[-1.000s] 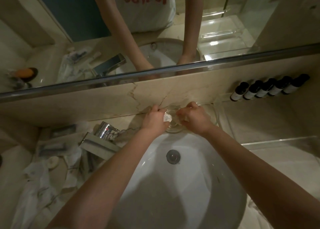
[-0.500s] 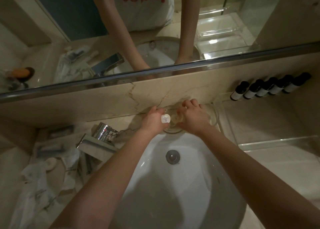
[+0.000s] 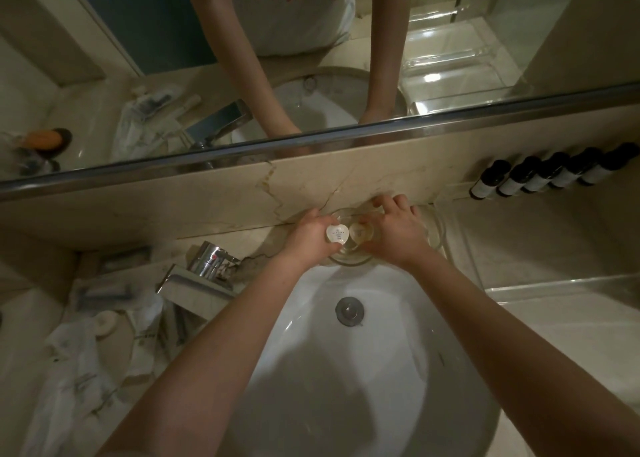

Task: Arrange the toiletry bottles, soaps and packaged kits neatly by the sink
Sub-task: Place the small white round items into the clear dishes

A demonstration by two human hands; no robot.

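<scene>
Behind the white sink [image 3: 346, 370], a clear glass dish [image 3: 349, 257] sits on the counter. My left hand [image 3: 308, 237] pinches a small white heart-shaped soap [image 3: 336, 234] over the dish. My right hand [image 3: 394, 230] holds a second, paler heart-shaped soap [image 3: 361, 233] right beside the first. Several dark toiletry bottles [image 3: 540, 174] with white labels stand in a row against the wall at the right.
A chrome tap [image 3: 204, 273] stands left of the sink. Wrapped kits and crumpled plastic packets [image 3: 86, 335] lie scattered on the left counter, with a small round soap [image 3: 104, 321] among them. A clear acrylic tray [image 3: 561, 283] occupies the right counter. The mirror runs above.
The white soap in my left hand has turned to show its label face. My right hand's fingers have spread and now show a second soap next to it.
</scene>
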